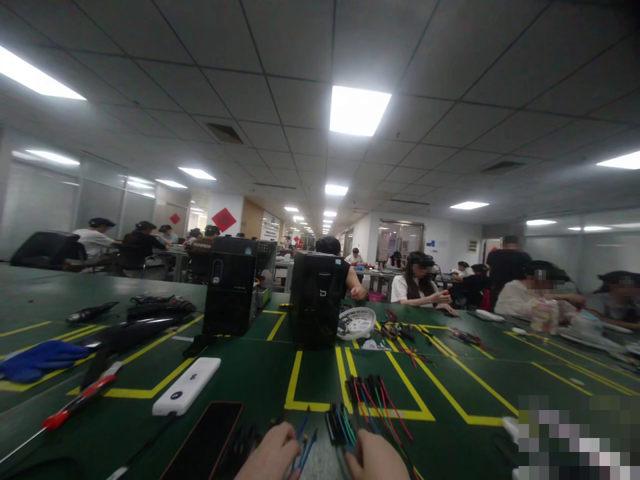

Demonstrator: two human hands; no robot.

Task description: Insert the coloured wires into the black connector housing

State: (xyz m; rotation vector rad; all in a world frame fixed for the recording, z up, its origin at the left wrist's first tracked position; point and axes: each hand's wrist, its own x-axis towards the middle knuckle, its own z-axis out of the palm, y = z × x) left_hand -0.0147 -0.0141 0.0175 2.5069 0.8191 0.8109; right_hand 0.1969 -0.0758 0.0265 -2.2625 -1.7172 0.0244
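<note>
At the bottom of the head view, my left hand point(273, 450) is closed around a few blue wires point(304, 443) with dark tips. My right hand point(377, 457) lies to the right of it, its fingers closed at the lower end of a bundle of green and blue wires point(347, 427) with black ends. Its fingertips are partly hidden. Just beyond it, several red, blue and green wires point(383, 407) with black ends are spread on the green table. A dark phone point(205, 440) rests left of my left hand, beside dark items too blurred to name.
A white power strip point(187, 385), a red-handled screwdriver point(80, 401) and a blue glove point(43, 360) lie on the left. Two black computer cases point(227, 287) stand farther back, near a white basket point(360, 323). Yellow tape marks the green table point(260, 380). Several people sit around.
</note>
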